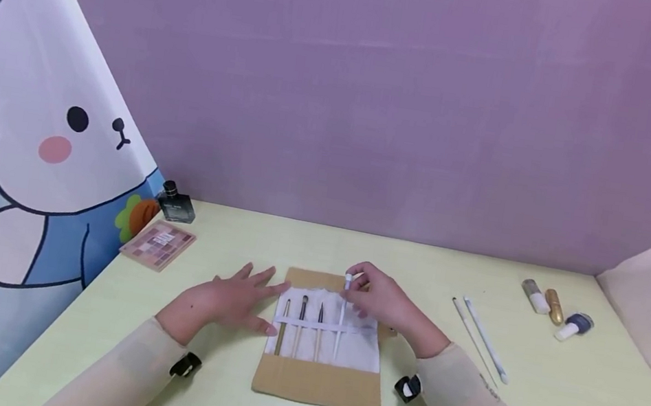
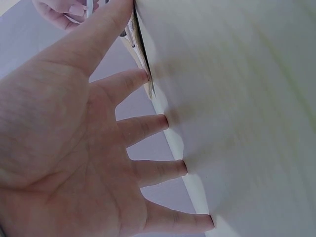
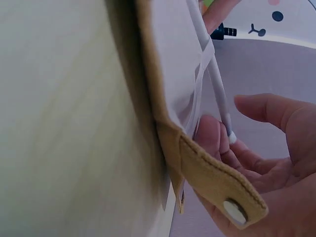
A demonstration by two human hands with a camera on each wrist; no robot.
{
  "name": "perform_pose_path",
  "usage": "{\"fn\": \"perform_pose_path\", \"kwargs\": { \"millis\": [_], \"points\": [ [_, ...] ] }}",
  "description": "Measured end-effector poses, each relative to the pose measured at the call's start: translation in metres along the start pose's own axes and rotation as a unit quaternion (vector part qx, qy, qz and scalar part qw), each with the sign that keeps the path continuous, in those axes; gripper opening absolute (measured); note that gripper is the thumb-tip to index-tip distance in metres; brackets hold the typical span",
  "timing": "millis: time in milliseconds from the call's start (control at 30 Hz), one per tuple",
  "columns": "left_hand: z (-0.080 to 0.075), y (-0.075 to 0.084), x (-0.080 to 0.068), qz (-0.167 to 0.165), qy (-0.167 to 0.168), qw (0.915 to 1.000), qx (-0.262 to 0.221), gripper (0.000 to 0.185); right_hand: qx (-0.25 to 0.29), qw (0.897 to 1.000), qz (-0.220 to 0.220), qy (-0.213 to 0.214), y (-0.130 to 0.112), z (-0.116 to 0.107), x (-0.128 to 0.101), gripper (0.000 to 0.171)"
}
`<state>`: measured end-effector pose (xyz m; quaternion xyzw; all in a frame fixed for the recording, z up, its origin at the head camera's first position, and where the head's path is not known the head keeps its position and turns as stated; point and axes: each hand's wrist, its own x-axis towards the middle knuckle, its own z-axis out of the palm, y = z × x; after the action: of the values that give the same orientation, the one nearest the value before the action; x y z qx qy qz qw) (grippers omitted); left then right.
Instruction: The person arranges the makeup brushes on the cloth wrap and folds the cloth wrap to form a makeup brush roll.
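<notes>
A tan fabric brush roll with a white lining lies unfolded on the table. Three slim makeup brushes stand in a row under its white elastic band. Further right, a white stick-like makeup brush passes under the same band. My right hand has its curled fingers at the white-tipped upper end of that brush; the right wrist view shows the thumb beside the shaft. My left hand is spread with straight fingers, its thumb and index fingertips at the roll's left edge.
Right of the roll lie a thin brush and a thicker white stick. Small cosmetic bottles and a gold tube are at the far right. A palette and a dark perfume bottle sit at the back left.
</notes>
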<state>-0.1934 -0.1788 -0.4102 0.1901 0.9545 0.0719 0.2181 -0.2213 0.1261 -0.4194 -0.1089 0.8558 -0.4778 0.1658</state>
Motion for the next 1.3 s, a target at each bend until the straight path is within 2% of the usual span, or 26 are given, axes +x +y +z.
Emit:
{"fn": "perform_pose_path", "kwargs": {
  "millis": [167, 333, 400, 567, 700, 933, 1133, 1300],
  "points": [
    [0.0, 0.0, 0.0, 0.001, 0.002, 1.0, 0.004, 0.096, -0.031, 0.999, -0.008, -0.005, 0.0, 0.001, -0.003, 0.03],
    [0.0, 0.0, -0.001, -0.001, 0.001, 1.0, 0.004, 0.095, -0.115, 0.993, -0.034, 0.003, -0.001, 0.004, -0.005, 0.014],
    [0.0, 0.0, -0.001, -0.002, 0.001, 1.0, 0.004, 0.095, -0.148, 0.988, -0.042, 0.001, -0.002, 0.006, -0.006, 0.011],
    [0.0, 0.0, -0.001, -0.002, 0.002, 1.0, 0.002, 0.096, -0.184, 0.981, -0.055, -0.015, -0.003, 0.009, -0.007, 0.011],
    [0.0, 0.0, 0.0, -0.002, 0.002, 1.0, 0.004, 0.096, -0.185, 0.981, -0.048, -0.022, -0.005, 0.009, -0.008, 0.015],
    [-0.002, 0.001, -0.001, -0.003, 0.001, 1.0, 0.002, 0.096, -0.142, 0.99, -0.016, -0.014, -0.006, -0.003, -0.013, 0.042],
    [0.0, 0.001, -0.001, -0.002, 0.0, 1.0, -0.001, 0.095, -0.132, 0.991, -0.021, 0.007, -0.006, -0.029, -0.02, 0.05],
    [0.001, 0.001, -0.001, 0.0, 0.002, 1.0, 0.0, 0.095, -0.137, 0.989, -0.026, 0.05, -0.005, -0.056, -0.027, 0.052]
  ]
}}
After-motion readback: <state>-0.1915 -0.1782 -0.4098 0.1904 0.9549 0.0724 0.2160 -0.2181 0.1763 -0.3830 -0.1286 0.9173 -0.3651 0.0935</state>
